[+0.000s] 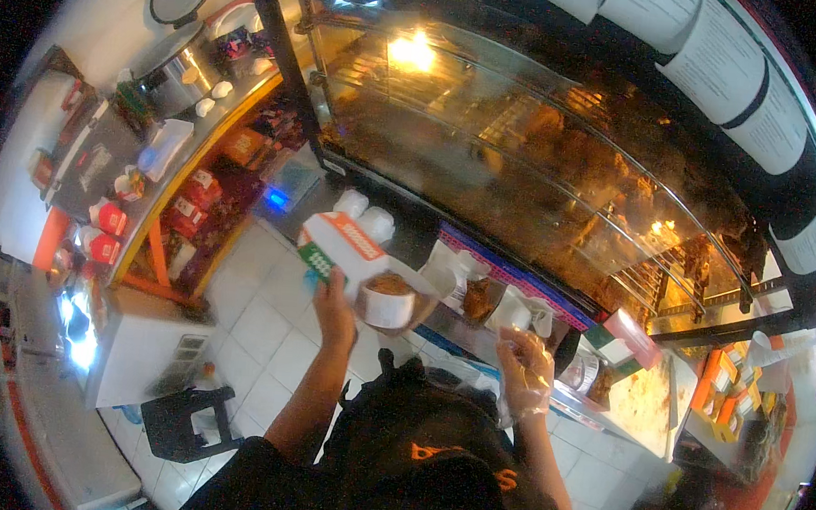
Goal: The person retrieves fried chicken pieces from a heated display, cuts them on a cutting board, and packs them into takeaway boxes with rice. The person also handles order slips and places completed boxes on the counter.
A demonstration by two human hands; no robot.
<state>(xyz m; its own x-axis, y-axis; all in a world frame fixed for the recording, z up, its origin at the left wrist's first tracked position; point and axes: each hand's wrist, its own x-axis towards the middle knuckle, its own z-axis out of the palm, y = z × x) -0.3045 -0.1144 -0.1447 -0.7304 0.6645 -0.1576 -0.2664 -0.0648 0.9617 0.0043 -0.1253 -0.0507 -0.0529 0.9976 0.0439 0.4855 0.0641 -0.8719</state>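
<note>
My left hand [335,315] grips the side of a white cardboard food box [354,254] with orange and green printed panels. The box is tilted, and at its right end sits a round white tub [387,311] with brown food in it. A clear plastic glove covers my right hand [525,371], raised at the counter's near edge beside crumpled white paper wraps [522,313]. Whether its fingers hold anything is blurred. Another paper wrap with a piece of browned food [478,300] lies on the counter between my hands.
A lit glass rotisserie cabinet [475,131] with browned meat rises behind the counter. White foam cups [374,223] stand left of it. On the right are a stained cutting board [644,403] and orange boxes [720,395]. A black stool [186,421] stands on the tiled floor.
</note>
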